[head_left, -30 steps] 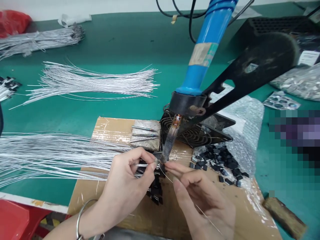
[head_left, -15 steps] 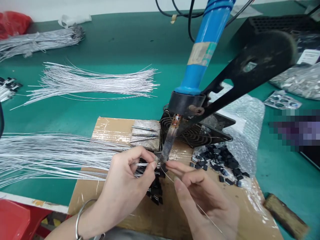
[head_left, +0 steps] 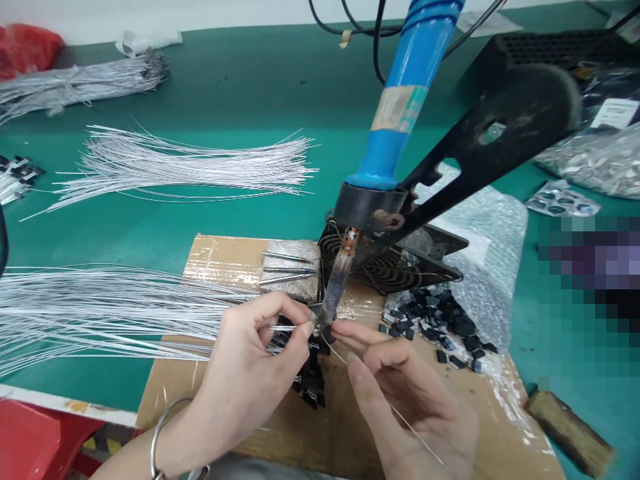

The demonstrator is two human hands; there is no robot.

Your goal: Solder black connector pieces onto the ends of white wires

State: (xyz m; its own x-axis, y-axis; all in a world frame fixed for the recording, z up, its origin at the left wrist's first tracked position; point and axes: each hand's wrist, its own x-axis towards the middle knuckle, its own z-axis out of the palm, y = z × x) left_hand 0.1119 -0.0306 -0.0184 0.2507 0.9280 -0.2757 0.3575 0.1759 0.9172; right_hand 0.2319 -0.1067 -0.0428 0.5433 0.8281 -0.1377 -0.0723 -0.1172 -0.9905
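Note:
A blue-handled soldering iron (head_left: 387, 127) hangs tip-down in a black bracket (head_left: 490, 147). Its dark tip (head_left: 334, 297) ends right at my fingertips. My left hand (head_left: 255, 373) is closed, thumb and forefinger pinching a thin grey wire (head_left: 281, 328) beside the tip. A thin strand of solder wire (head_left: 420, 440) runs through my right hand (head_left: 410, 393), which is closed on it with its upper end near the tip. Black connector pieces (head_left: 311, 380) lie partly hidden under my left hand. The exact joint is covered by fingers and tip.
Long grey wires (head_left: 100, 313) spread leftward from the cardboard (head_left: 225, 257). Behind lies another wire bundle (head_left: 200, 163). A black fan (head_left: 385, 267) stands behind the iron tip. Loose black pieces (head_left: 450, 320) sit on bubble wrap at right, near a brown block (head_left: 570, 427).
The iron and bracket appear slightly further left in the view. Both hands stay almost still, keeping their hold on the wire and the solder.

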